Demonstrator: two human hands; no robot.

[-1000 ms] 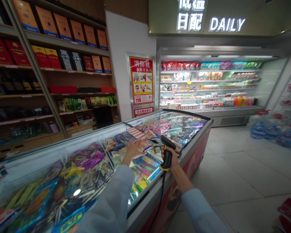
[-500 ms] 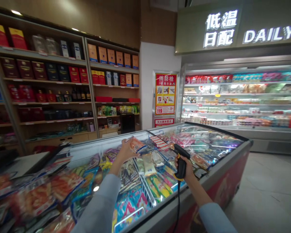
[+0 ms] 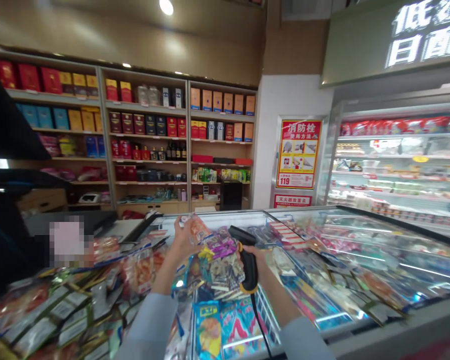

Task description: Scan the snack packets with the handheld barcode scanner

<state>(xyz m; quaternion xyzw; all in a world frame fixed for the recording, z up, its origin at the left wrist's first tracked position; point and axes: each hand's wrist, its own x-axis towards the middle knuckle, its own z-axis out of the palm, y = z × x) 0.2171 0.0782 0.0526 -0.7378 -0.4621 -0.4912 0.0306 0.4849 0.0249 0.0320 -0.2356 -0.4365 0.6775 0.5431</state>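
My left hand [image 3: 182, 244] is closed on a clear plastic food packet [image 3: 199, 229] with orange-red contents, holding it up over the chest freezer [image 3: 318, 332]. In my right hand [image 3: 258, 259] is a black and yellow barcode scanner [image 3: 249, 265], gripped by its handle, its head pointing left toward the packet without touching it. A cable [image 3: 260, 327] hangs from the handle. Below both hands lie purple and yellow packets [image 3: 221, 245] and blue bags [image 3: 210, 325] in wire-divided sections of the freezer. The scanner's trigger is hidden.
Loose packets [image 3: 60, 310] are heaped at the lower left. A dark, partly pixelated shape [image 3: 11, 215] fills the left edge. Wall shelves [image 3: 148, 135] of boxes and bottles stand behind. A glass lid [image 3: 378, 240] covers the freezer's right part; a lit refrigerated display [image 3: 401, 175] is beyond.
The view has swung left, showing more shelving and the heap of packets. The scanner has come closer to the packet, and both hands keep their hold.
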